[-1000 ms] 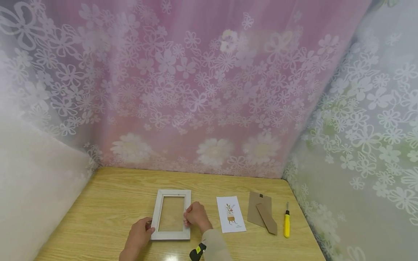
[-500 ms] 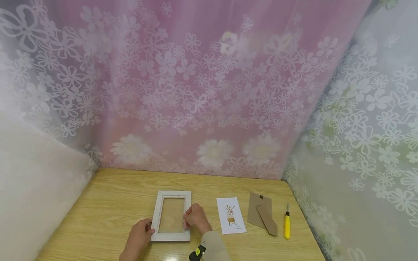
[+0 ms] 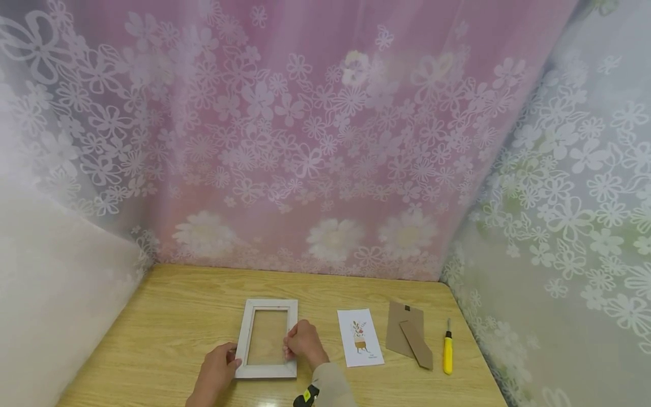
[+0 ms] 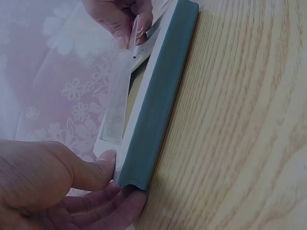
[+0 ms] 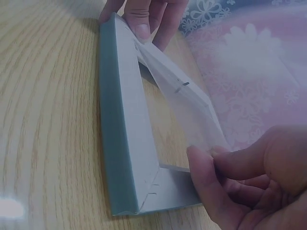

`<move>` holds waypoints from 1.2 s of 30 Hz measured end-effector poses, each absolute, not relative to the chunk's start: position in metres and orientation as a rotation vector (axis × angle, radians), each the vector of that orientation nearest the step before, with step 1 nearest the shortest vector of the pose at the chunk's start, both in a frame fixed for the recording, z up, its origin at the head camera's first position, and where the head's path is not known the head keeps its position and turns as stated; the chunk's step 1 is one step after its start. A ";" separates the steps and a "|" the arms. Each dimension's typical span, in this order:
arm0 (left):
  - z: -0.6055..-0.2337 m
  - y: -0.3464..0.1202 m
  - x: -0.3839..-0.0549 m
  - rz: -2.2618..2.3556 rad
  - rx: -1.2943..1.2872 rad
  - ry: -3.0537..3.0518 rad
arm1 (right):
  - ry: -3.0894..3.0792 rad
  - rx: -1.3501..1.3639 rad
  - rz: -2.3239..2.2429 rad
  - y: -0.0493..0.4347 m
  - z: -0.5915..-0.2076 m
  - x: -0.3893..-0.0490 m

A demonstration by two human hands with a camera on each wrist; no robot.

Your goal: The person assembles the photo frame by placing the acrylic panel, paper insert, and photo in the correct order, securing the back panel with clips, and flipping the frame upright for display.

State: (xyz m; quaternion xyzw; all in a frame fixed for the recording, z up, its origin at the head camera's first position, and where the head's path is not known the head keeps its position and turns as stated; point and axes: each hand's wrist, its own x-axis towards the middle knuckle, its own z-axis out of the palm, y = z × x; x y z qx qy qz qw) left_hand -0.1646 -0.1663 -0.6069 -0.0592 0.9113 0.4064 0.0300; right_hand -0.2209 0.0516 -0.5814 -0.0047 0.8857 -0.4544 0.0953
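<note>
A picture frame (image 3: pixel 259 371) lies flat on the table, its white back facing up; the wrist views show teal along its outer edge. My left hand (image 3: pixel 216 366) grips the frame's near left corner, thumb on top and fingers against the outer side. At the frame's right side my right hand (image 3: pixel 307 343) pinches a clear thin sheet (image 4: pixel 115 98) by its edge. In the right wrist view this clear sheet (image 5: pixel 184 108) slants up out of the frame's opening, its far end close to the left thumb. Small metal tabs (image 5: pixel 182 85) stick out of the frame's inner side.
Right of the frame lie a white card (image 3: pixel 360 338) with a potted-plant print, a brown backing board (image 3: pixel 398 328) with its stand leg (image 3: pixel 417 346), and a yellow-handled screwdriver (image 3: pixel 447 353). Floral curtains (image 3: pixel 305 169) hang along the table's back and sides.
Everything sits slightly lower in the head view. Both hands keep nearly the same hold, and the other things stay in place.
</note>
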 end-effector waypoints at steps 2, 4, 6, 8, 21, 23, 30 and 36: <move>-0.607 -0.166 -0.164 1.255 -0.183 2.810 | 2.617 -0.011 -1.356 0.051 -0.582 -0.221; -0.607 -0.166 -0.164 1.257 -0.185 2.810 | 2.608 -0.001 -1.361 0.051 -0.582 -0.220; -0.607 -0.166 -0.164 1.256 -0.184 2.811 | 2.600 0.016 -1.373 0.050 -0.583 -0.220; -0.607 -0.166 -0.164 1.254 -0.180 2.813 | 2.571 0.035 -1.403 0.050 -0.585 -0.220; -0.606 -0.165 -0.164 1.242 -0.197 2.809 | 2.567 0.064 -1.454 0.050 -0.588 -0.221; -0.606 -0.165 -0.164 1.239 -0.195 2.812 | 2.571 0.072 -1.461 0.049 -0.588 -0.221; -0.606 -0.165 -0.165 1.244 -0.193 2.806 | 2.576 0.076 -1.440 0.050 -0.587 -0.221; -0.606 -0.166 -0.165 1.245 -0.189 2.807 | 2.572 0.060 -1.446 0.050 -0.586 -0.220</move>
